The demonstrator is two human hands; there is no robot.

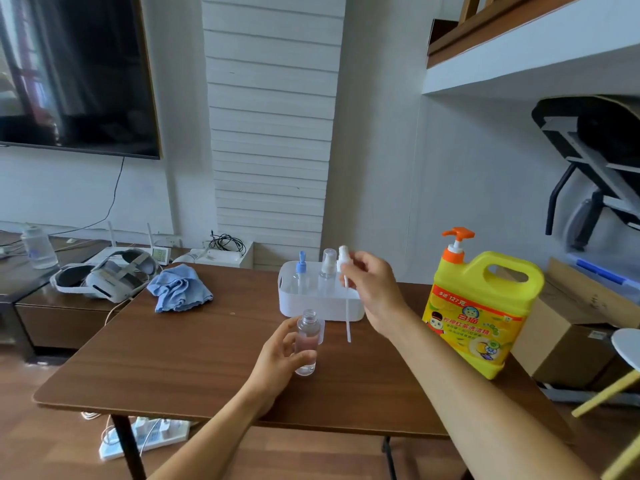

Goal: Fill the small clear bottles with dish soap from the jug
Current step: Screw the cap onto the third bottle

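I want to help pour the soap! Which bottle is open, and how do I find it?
Start at the yellow jug on the brown table, then look left past the white bin. The open bottle stands upright in the left hand. It alone has no top; the two bottles in the bin wear theirs.

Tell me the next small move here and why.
Probably set the spray pump down on the table. The right hand holds it lifted out, while the left hand steadies the open clear bottle; the right hand must be free for the soap jug.
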